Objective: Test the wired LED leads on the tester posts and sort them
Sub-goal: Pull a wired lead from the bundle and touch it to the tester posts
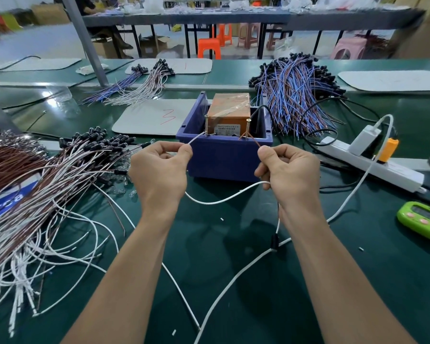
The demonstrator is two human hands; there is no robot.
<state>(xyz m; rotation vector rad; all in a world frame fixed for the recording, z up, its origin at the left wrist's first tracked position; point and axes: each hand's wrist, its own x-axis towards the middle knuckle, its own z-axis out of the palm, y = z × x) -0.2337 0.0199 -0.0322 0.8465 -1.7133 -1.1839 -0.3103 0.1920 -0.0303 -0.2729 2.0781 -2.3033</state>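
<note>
An orange tester box (228,109) sits in a blue bin (224,155), with two screw posts (247,127) standing at its front. My left hand (159,170) pinches the white lead wire (195,139), whose tip reaches the left post (206,125). My right hand (287,172) pinches the brown lead wire (255,141), whose tip reaches the right post. The white wire (224,198) loops below between both hands. Its black LED holder (274,242) hangs under my right wrist.
A big heap of white-brown leads (35,194) lies at left. Blue-brown leads (296,95) are piled behind the bin at right, two smaller sorted bunches (134,88) at back left. A power strip (372,162) and green timer (422,219) lie at right, a grey mat (154,117) marked 3 left of the bin.
</note>
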